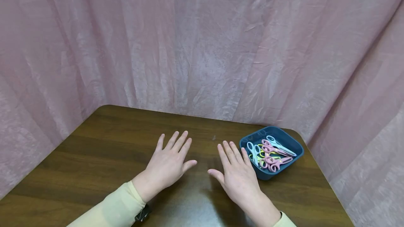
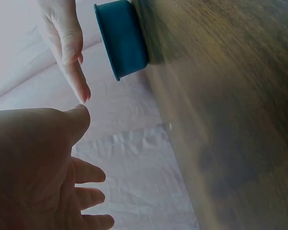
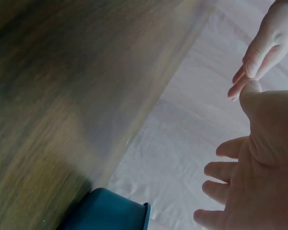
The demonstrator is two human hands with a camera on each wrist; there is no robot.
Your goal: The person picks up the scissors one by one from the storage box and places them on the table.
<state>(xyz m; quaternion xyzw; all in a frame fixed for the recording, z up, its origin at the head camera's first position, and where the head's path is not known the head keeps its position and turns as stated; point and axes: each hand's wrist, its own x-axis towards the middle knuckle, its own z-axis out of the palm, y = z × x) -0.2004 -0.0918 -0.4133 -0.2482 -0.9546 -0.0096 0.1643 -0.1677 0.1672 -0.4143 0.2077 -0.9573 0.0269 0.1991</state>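
My left hand (image 1: 168,165) hovers palm down over the table, fingers spread and straight, holding nothing. To its right, my right hand (image 1: 238,178) is held the same way, also with nothing in it. Its fingertips overlap the near-left rim of a dark blue basin (image 1: 299,150) in the head view. Inside the basin lie several pairs of scissors: pink scissors (image 1: 272,150), light blue scissors (image 1: 253,150) and yellow-green ones partly hidden beneath. Both wrist views show a gap between the palms and the tabletop.
The brown wooden table (image 1: 104,143) has rounded far corners. Pink curtains (image 1: 189,45) hang behind it and along its right side. A black band (image 1: 143,213) is on the left wrist below the pale sleeve (image 1: 116,206).
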